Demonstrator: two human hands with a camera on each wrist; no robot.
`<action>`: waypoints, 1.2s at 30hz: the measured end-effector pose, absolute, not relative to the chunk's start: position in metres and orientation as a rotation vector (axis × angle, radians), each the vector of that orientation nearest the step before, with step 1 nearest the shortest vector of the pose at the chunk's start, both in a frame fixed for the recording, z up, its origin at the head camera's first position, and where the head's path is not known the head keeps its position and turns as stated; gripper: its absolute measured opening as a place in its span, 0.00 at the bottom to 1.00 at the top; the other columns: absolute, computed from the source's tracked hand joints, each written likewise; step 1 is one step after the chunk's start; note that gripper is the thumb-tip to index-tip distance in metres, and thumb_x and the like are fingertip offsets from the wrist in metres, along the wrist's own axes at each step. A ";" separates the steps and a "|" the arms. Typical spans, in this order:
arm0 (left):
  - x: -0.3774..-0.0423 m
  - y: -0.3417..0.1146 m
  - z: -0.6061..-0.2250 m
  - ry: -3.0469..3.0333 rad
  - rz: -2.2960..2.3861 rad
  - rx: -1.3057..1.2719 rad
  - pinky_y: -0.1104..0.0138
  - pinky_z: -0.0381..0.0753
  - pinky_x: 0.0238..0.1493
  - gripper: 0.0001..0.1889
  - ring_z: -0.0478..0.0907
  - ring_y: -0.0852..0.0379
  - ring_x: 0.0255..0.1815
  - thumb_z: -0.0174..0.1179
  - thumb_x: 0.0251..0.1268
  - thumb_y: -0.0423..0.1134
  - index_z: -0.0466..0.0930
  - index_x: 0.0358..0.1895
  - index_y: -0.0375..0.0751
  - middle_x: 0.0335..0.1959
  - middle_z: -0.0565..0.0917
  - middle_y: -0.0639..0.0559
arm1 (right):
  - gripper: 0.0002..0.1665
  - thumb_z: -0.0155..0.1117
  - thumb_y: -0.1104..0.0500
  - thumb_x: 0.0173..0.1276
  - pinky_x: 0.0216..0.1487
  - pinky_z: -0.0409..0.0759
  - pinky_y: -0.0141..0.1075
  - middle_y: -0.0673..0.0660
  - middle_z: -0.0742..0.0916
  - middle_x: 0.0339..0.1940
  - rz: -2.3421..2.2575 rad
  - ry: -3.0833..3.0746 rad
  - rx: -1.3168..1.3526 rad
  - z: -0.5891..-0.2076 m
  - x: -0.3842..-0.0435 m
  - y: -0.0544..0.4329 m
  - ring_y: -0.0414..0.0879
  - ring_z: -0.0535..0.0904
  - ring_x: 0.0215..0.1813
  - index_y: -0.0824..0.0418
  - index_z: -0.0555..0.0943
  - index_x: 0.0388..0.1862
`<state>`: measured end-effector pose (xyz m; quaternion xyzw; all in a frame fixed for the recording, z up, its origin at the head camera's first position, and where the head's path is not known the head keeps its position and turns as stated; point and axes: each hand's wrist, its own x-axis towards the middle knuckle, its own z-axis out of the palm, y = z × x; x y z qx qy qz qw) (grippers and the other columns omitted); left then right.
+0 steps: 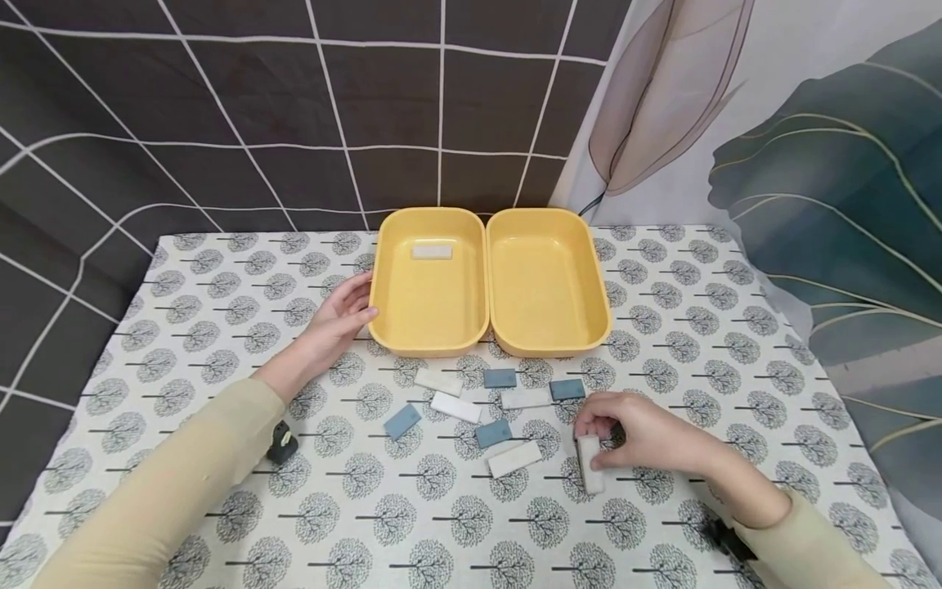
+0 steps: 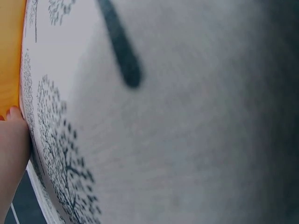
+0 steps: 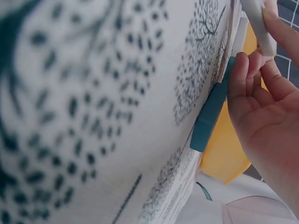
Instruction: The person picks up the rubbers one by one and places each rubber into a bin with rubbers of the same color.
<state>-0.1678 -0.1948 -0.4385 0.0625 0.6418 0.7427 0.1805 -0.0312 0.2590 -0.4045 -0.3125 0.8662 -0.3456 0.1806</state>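
The right hand (image 1: 636, 433) holds a white block (image 1: 591, 465) in a narrow pinch between thumb and fingers, with the block's long side pointing toward the near side of the table. The left hand (image 1: 338, 319) has its fingers loosely extended, touching the outer left wall of the left yellow tray (image 1: 429, 315), its thumb at the rim. One white bar (image 1: 432, 252) lies inside that tray, near its far wall. The right yellow tray (image 1: 548, 286) stands just beside it, and the far rims of both sit by the table's back edge. Between the trays and the near side, loose white and blue blocks (image 1: 493, 433) lie scattered at different angles; the closest blue piece (image 1: 567, 389) is just beyond the right hand's fingers. Tree-printed cloth (image 1: 412, 532) stretches broadly in front of the scatter, with more room to the right of the right tray.
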 end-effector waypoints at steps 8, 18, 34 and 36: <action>-0.168 -0.196 -0.439 1.812 2.104 0.173 0.72 0.70 0.80 0.38 0.71 0.64 0.70 0.52 0.76 0.23 0.49 0.85 0.36 0.72 0.69 0.58 | 0.22 0.80 0.70 0.56 0.42 0.91 0.29 0.50 0.89 0.39 -1.094 2.261 -0.901 -0.404 -0.033 0.259 0.31 0.84 0.38 0.60 0.84 0.49; -0.168 -0.196 -0.439 1.801 2.113 0.173 0.74 0.72 0.78 0.38 0.71 0.64 0.70 0.53 0.75 0.24 0.50 0.85 0.36 0.71 0.71 0.60 | 0.17 0.81 0.65 0.58 0.39 0.89 0.30 0.46 0.87 0.33 -1.104 2.267 -0.874 -0.391 -0.043 0.250 0.30 0.81 0.35 0.59 0.86 0.46; -0.167 -0.196 -0.437 1.819 2.097 0.170 0.73 0.70 0.80 0.38 0.71 0.64 0.69 0.53 0.75 0.25 0.50 0.85 0.36 0.74 0.69 0.55 | 0.14 0.79 0.69 0.58 0.44 0.91 0.30 0.54 0.91 0.41 -1.182 2.317 -0.963 -0.370 -0.075 0.232 0.33 0.84 0.40 0.60 0.88 0.43; -0.167 -0.196 -0.437 1.819 2.096 0.171 0.73 0.70 0.80 0.38 0.71 0.64 0.70 0.53 0.75 0.25 0.50 0.85 0.36 0.74 0.69 0.56 | 0.14 0.80 0.70 0.58 0.45 0.91 0.30 0.54 0.91 0.40 -1.192 2.318 -0.958 -0.367 -0.079 0.229 0.33 0.84 0.40 0.61 0.89 0.43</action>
